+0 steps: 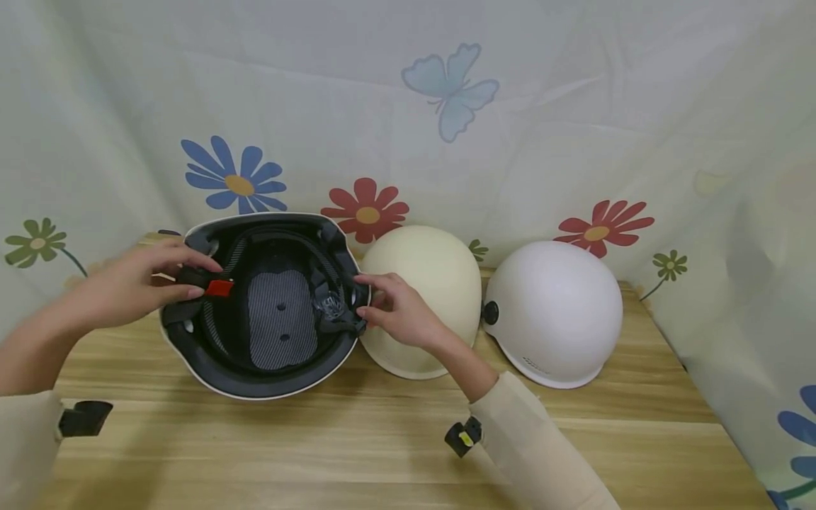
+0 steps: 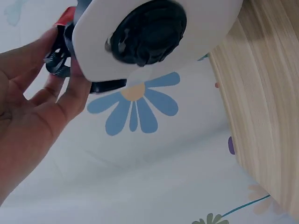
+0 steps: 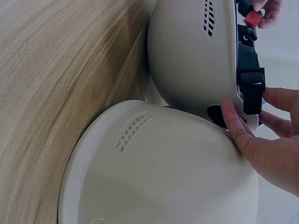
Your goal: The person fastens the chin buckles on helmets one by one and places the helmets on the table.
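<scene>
An upturned helmet sits at the left of the table, its black lining facing up toward the head camera. At its left rim my left hand pinches a black chin-strap buckle with a red tab. My right hand grips the opposite rim; in the right wrist view its fingers lie on the outer shell by a dark round fitting, near a black strap. A crumpled clear plastic piece lies inside the helmet. The left wrist view shows a black round fitting on the shell.
A cream helmet rests dome-up beside the upturned one, behind my right hand. Farther right stands a white helmet, also dome-up. The wooden table ends against a flowered cloth at the back and right.
</scene>
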### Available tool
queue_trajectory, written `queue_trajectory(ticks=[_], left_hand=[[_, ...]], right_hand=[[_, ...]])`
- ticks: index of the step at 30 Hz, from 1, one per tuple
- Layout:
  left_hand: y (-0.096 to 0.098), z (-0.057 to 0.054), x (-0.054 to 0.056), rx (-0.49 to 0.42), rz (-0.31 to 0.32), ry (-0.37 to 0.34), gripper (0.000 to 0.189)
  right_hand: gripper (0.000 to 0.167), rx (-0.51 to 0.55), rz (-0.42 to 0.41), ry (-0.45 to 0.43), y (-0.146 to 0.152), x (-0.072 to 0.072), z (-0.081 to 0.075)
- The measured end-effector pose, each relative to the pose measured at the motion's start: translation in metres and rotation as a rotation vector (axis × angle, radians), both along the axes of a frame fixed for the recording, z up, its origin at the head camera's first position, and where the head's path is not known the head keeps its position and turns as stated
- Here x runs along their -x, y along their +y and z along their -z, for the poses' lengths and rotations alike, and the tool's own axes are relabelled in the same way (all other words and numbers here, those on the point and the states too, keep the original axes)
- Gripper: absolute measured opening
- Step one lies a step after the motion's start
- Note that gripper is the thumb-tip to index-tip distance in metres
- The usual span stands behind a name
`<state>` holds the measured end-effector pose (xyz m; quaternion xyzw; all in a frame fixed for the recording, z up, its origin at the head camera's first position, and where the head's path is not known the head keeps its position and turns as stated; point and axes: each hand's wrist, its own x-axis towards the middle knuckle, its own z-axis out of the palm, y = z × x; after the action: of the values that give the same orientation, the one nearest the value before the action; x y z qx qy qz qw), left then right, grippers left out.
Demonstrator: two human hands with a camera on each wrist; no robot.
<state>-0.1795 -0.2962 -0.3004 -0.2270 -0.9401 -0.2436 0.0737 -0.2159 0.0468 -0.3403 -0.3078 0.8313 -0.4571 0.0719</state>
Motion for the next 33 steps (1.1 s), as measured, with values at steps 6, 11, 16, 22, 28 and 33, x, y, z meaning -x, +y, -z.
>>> queue_trajectory(ticks=[6, 11, 16, 22, 28, 33], left_hand=[[-0.005, -0.003, -0.004, -0.058, -0.085, -0.098, 0.038], [-0.004, 0.000, -0.007, -0.096, -0.115, -0.067, 0.034], [0.001, 0.004, -0.011, -0.154, -0.100, 0.005, 0.032], [0.008, 0.007, -0.015, -0.198, -0.061, 0.031, 0.030], [0.013, 0.009, -0.019, -0.192, -0.035, 0.074, 0.031], [0.017, 0.010, -0.022, -0.168, -0.053, 0.057, 0.031]], right_hand=[[0.047, -0.003, -0.002, 0.002, 0.000, 0.002, 0.000], [0.046, -0.001, -0.008, 0.006, -0.001, 0.002, 0.000], [0.042, 0.013, -0.020, 0.025, 0.000, 0.001, 0.000], [0.025, 0.034, -0.033, 0.046, 0.002, -0.001, 0.002], [0.014, 0.047, -0.023, 0.026, 0.002, -0.003, 0.002], [0.012, 0.043, -0.040, 0.018, 0.002, -0.004, 0.003]])
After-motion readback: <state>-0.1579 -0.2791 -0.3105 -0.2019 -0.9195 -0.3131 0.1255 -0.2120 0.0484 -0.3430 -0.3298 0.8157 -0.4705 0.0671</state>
